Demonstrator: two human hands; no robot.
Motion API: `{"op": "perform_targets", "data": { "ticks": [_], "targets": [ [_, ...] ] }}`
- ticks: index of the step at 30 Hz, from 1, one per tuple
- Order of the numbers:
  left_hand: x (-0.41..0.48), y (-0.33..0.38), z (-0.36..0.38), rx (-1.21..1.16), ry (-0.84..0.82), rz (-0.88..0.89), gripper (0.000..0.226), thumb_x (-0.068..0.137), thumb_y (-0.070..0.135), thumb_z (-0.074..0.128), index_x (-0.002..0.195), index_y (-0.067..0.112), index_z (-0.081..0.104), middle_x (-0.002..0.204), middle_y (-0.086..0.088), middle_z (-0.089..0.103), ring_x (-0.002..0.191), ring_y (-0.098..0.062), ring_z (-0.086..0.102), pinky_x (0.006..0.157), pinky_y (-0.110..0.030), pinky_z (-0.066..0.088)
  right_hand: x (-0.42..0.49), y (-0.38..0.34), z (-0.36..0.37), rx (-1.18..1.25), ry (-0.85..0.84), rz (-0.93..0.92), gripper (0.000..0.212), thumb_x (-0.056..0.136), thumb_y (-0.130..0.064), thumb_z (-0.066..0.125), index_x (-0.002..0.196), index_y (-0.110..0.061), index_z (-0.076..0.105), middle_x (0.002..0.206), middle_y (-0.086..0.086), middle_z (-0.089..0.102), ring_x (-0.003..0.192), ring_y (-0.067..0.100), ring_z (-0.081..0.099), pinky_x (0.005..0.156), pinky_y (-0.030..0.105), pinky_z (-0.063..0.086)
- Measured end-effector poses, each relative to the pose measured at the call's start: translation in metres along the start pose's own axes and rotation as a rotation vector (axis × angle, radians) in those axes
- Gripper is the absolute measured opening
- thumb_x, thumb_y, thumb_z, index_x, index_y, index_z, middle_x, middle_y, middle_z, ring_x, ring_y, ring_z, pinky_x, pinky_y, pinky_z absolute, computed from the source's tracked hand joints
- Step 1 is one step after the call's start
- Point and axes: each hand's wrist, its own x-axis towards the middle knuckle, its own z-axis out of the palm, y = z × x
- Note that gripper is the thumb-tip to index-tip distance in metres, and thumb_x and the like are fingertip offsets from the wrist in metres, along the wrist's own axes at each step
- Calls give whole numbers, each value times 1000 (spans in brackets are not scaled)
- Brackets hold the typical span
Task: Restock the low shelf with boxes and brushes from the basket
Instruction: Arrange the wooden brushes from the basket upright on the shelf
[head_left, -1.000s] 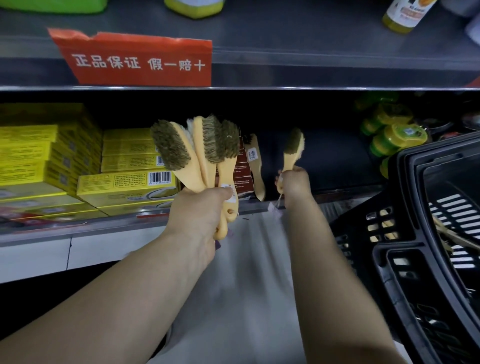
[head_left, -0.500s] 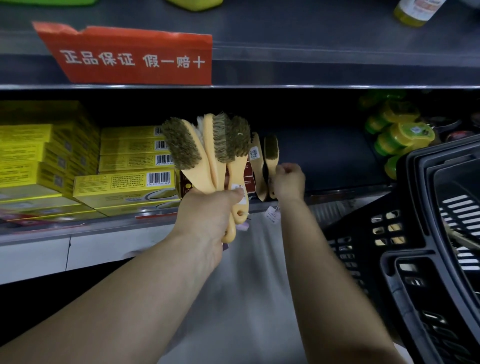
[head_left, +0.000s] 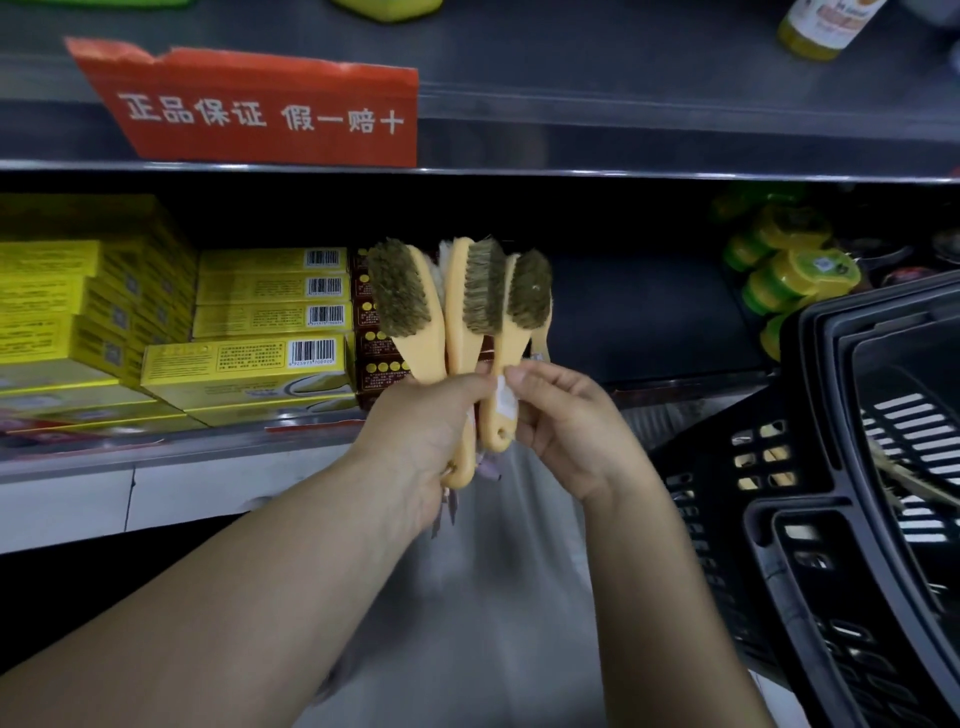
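My left hand grips a fan of several yellow-handled brushes by their handles, bristles up, in front of the low shelf. My right hand pinches the handle of the rightmost brush in that bunch, at its white label. Stacks of yellow boxes fill the shelf's left part, with dark red boxes behind the brushes. A sliver of another brush handle shows on the shelf behind the bunch. The black basket stands at the right.
An upper shelf with a red sign overhangs the low shelf. Green and yellow round containers lie on the low shelf's right end. The shelf's middle, right of the brushes, is dark and bare. A thin stick shows inside the basket.
My right hand let go of a brush it set upright on the shelf, drew back toward me and took hold of the rightmost brush in the left hand's bunch.
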Motion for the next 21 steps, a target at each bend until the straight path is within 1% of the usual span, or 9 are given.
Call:
{"op": "perform_targets", "data": {
  "ticks": [2,4,7,9,12,15,18,19,21],
  "targets": [
    [1,3,-3,-93,20,-41,13,82,14,69,92,7,65,68,-3,62,52,-9,59,40,-15,47,12,-2,-9,-16,185,-34,11,91,-5,52,92,-2,62,73,5,70,68,16,66,58,25,56],
    [2,4,-7,-104,36,-60,11,83,15,68,89,7,66,68,-2,61,55,-9,57,44,-16,49,32,-4,-26,-200,469,-46,16,95,-7,47,88,-8,61,70,1,67,65,13,64,55,21,53],
    [2,3,-9,-98,15,-44,14,85,14,63,95,6,68,61,-1,64,48,-9,59,45,-16,52,68,2,-58,-428,735,21,17,96,-10,42,94,-9,59,85,7,62,79,20,59,65,27,47],
    [1,3,-9,-108,-5,-12,13,87,12,59,96,5,66,54,1,66,45,-7,62,46,-18,53,88,9,-73,-513,769,86,21,96,-9,40,96,-7,61,90,10,61,84,24,57,71,30,43],
    [3,2,-9,-105,-13,51,11,89,8,57,98,6,62,55,2,68,47,-6,63,47,-19,52,106,19,-83,-641,742,116,23,93,-7,42,91,-4,64,80,10,60,79,26,57,70,31,44],
    [5,2,-7,-107,-15,62,8,89,9,59,96,10,61,57,3,69,52,-9,64,55,-24,52,114,26,-84,-697,725,77,19,92,-9,46,86,-13,64,77,4,61,79,24,59,75,31,49],
    [6,2,-4,-97,-33,52,4,88,9,61,88,13,61,54,4,68,55,-11,63,59,-26,50,116,27,-86,-705,735,27,27,90,-9,50,68,-22,58,73,-1,62,71,18,59,69,27,48],
    [6,2,-3,-87,-31,47,5,87,10,63,85,14,61,52,4,67,54,-12,63,58,-26,50,117,27,-86,-709,738,20,28,90,-9,50,66,-22,58,76,1,64,70,17,59,69,27,48],
    [6,2,-3,-69,-19,31,6,86,14,65,82,16,60,52,1,66,50,-12,63,50,-26,51,117,27,-86,-724,741,26,19,91,-10,50,80,-16,64,91,9,67,77,20,59,74,29,48]
  ]
}}
